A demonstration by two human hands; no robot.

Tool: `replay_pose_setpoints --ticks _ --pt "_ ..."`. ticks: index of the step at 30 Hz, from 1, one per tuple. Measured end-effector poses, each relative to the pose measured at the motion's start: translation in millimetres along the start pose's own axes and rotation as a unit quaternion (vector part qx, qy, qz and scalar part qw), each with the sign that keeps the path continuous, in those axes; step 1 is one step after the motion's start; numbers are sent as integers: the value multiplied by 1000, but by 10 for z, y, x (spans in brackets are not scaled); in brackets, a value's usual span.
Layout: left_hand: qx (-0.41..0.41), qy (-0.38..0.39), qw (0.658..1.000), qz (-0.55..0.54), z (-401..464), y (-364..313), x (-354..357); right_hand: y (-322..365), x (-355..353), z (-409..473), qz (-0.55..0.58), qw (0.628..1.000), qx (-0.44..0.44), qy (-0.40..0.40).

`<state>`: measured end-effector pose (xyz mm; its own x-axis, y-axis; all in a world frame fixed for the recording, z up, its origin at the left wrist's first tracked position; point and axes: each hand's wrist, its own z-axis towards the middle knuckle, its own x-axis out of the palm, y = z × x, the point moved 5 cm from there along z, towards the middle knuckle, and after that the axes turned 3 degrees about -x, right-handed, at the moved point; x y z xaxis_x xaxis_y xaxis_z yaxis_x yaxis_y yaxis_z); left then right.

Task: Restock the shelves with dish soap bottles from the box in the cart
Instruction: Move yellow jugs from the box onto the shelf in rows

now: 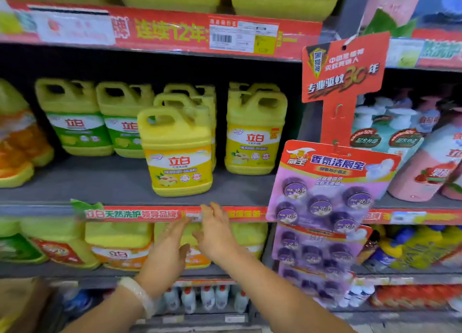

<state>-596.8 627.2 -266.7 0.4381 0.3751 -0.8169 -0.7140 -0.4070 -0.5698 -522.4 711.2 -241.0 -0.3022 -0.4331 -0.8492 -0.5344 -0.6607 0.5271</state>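
Observation:
A yellow dish soap bottle with a handle stands alone near the front edge of the grey middle shelf. Behind it stand more yellow bottles, some with green labels and one with a yellow label. My left hand and my right hand hover just below that shelf's red front strip, both with fingers spread and holding nothing. A pale bangle circles my left wrist. The box and the cart are out of view, apart from a brown corner at the lower left.
A hanging strip of purple toilet-cleaner cards dangles from a red sign right of the bottles, overlapping the shelf edge. Pink and white bottles fill the right bay. More yellow bottles fill the shelf below.

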Motion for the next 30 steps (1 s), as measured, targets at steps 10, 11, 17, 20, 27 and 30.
replay_pose_setpoints --ticks 10,11,17,20,27,30 --pt "-65 35 959 274 -1362 1828 -1175 1937 1573 -316 -130 968 -131 168" --pt "-98 45 953 284 -1523 1960 -1335 2110 1740 -347 -137 964 -137 180" --pt "-303 59 917 254 -2625 3374 -1947 3235 2909 -674 -151 933 -186 270" --pt "-352 82 904 229 -2887 3874 -2110 3542 3247 -673 -169 918 -202 297" --pt "-379 123 898 186 -2825 4510 -2167 3670 3850 -226 -202 903 -181 333" --pt "-396 139 892 168 -2683 4731 -2097 3663 4073 33 -198 902 -162 347"
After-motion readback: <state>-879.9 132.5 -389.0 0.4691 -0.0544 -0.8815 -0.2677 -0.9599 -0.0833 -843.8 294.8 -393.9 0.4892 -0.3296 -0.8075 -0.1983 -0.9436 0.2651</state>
